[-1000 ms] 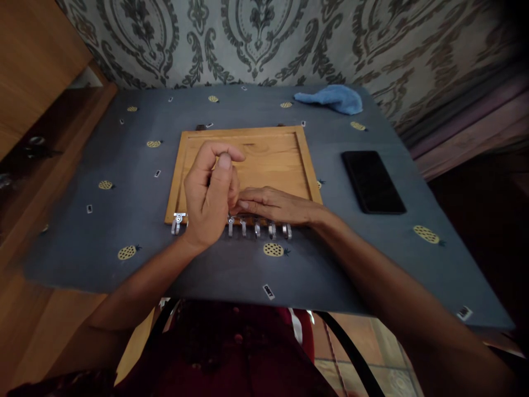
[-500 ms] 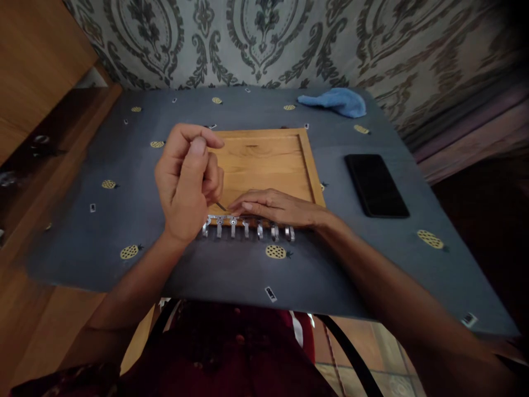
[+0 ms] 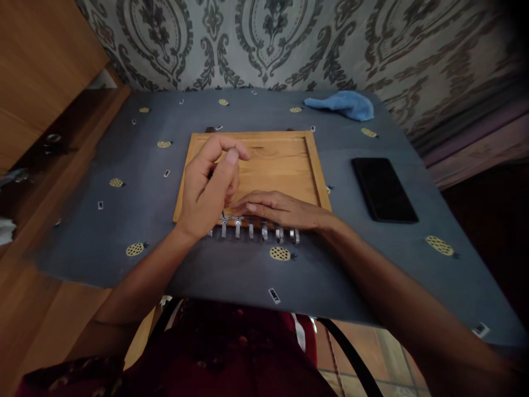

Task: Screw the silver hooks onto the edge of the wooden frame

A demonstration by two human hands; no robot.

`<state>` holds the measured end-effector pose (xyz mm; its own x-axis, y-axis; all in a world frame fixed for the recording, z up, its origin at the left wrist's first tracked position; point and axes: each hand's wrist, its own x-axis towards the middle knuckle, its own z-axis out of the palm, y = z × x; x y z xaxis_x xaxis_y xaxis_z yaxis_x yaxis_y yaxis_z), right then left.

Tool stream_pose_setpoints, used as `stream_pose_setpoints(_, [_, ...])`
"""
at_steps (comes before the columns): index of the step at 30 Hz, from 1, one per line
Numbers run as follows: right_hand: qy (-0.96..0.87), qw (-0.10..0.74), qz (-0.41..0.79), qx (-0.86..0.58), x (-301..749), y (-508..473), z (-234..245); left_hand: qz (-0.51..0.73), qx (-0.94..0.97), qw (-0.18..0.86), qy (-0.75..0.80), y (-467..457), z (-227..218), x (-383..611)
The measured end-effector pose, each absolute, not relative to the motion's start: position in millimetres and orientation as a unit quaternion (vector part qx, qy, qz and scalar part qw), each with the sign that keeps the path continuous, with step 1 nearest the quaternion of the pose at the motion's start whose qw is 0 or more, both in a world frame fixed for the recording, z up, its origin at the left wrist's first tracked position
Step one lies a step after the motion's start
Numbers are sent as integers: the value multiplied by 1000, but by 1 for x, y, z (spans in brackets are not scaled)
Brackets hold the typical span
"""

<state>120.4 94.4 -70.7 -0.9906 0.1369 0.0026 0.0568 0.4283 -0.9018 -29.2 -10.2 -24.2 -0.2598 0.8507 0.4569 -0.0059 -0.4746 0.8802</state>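
A shallow wooden frame with a recessed panel [image 3: 275, 165] lies flat on the table. Along its near edge runs a row of several silver metal hooks [image 3: 237, 229], fixed with small screws. My left hand [image 3: 212, 184] is closed over the frame's left part around a screwdriver [image 3: 223, 213]. Only the thin dark shaft shows below the fist, its tip by one of the left hooks; the handle is hidden in my palm. My right hand [image 3: 285, 211] lies flat along the near edge, fingers stretched out toward the left, resting on the wood above the hooks.
A black phone [image 3: 384, 189] lies on the right of the table [image 3: 136, 215], which has a grey pineapple-print cover. A crumpled blue cloth [image 3: 345, 105] is at the back right. Patterned fabric [image 3: 273, 44] hangs behind; a wooden cabinet [image 3: 45, 77] stands at the left.
My left hand has shifted right and slightly down over the frame, and the screwdriver shaft is now steeper, near a hook. My right hand keeps its place on the frame. The view has shifted slightly.
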Motion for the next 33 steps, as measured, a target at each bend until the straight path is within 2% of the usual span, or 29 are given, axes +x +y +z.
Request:
stream_pose_setpoints(13, [-858,27,513,0,117,94,-72,664,534,322,412,-8,-31,-31])
stream_pose_setpoints(33, [-865,26,501,-6,117,95,-74,661,527,338,413,-10,-29,-30])
